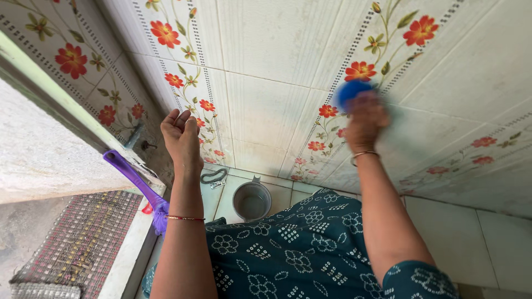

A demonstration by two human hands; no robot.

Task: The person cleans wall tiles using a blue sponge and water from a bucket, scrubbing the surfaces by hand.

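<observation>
Head view: blurred right hand point(366, 119) half-hides blue scrubber point(352, 89).

No packages, labels, signs or screens in view.

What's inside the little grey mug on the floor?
The grey mug stands on the floor tiles by the wall. Its inside looks dim and greyish, maybe a little water; I cannot tell for sure. Nothing else shows inside it, and dark patterned cloth hides the floor just below it.

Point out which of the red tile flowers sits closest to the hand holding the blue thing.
The red flower just above the blue scrubber gripped in the right hand; the other blooms lie farther off.
</observation>
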